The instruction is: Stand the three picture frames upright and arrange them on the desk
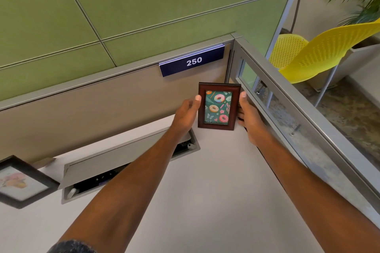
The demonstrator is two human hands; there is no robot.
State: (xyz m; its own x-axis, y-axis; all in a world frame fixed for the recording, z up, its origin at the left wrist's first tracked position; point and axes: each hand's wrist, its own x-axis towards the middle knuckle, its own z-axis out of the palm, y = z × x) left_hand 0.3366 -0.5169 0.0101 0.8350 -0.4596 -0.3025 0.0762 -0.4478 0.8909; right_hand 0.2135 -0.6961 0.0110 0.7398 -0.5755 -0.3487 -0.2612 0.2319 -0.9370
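Picture frame (219,106) in dark red wood stands upright on the tabletop (205,181), in the far corner. Left hand (186,114) and right hand (249,118) pinch its two side edges. It looks light and stiff, with probably a fragile glass front, so holding the wooden sides seems best.

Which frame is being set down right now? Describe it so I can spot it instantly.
Find the blue "250" sign on the partition at the desk's far corner. Directly below stands the reddish-brown wooden frame, held between left hand and right hand. It shows doughnuts on teal; the black frame doesn't.
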